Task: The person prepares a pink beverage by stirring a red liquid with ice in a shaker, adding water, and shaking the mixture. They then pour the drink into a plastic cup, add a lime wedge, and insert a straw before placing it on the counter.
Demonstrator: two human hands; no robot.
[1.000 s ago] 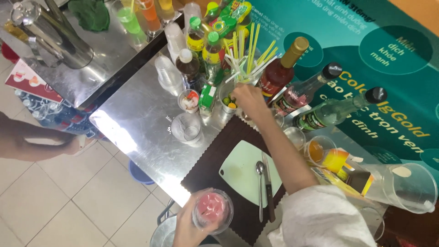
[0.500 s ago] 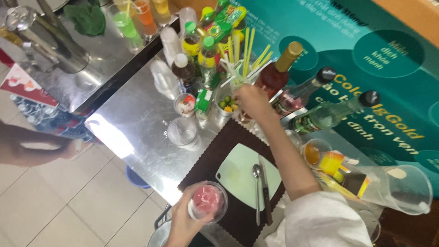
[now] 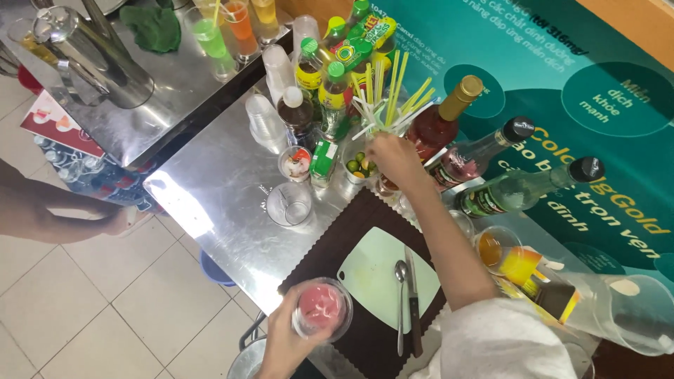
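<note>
bare steel counter (image 3: 217, 189) left, bottles (image 3: 484, 151) and straws (image 3: 386, 95) crowding right

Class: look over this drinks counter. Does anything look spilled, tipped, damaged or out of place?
Nothing looks spilled or broken. Only the clear cup at the right edge lies on its side. The left hand holds the pink cup level.

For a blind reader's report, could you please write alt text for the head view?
Seen from above, the left hand holds a clear plastic cup of pink drink while the right hand reaches into the straws among bottles on a steel table.
</note>
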